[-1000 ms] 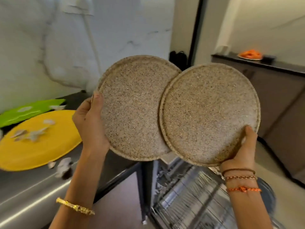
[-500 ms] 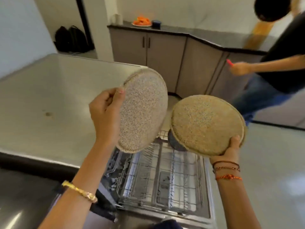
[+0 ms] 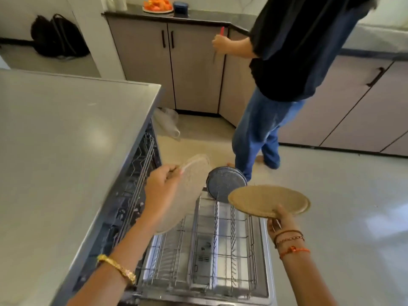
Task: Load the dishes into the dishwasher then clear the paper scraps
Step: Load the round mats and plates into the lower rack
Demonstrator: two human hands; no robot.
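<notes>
A: Speckled beige round plates, two of them, and we have one in each hand over the pulled-out wire dishwasher rack [image 3: 220,246]. Our left hand [image 3: 162,187] pinches the rim of the tilted, motion-blurred speckled plate [image 3: 187,191], thumb and fingers curled on its upper edge, so it hangs almost on edge above the rack's left side.

B: And our right hand [image 3: 279,221] grips the near rim of the flat speckled plate [image 3: 268,200], holding it roughly level just above the rack's far right corner. The fingers under it are hidden, so we cannot tell how deep that hold is.

A: Two dark blue-grey round plates [image 3: 226,184] stand upright in the far tines already. Our flat plate sits very close in front of them, if not touching them.

B: That is the first worry, we think. Tipping the flat plate upright from here could knock its far edge into the blue-grey ones.

A: The left plate is the other one. A pinch at one edge gives little control, so it may swing and miss the gap between tines, or slip and land hard on the wires.

B: A person in dark top and blue jeans [image 3: 284,85] stands just beyond the rack, too. A step back could bump it while we lower.
</notes>
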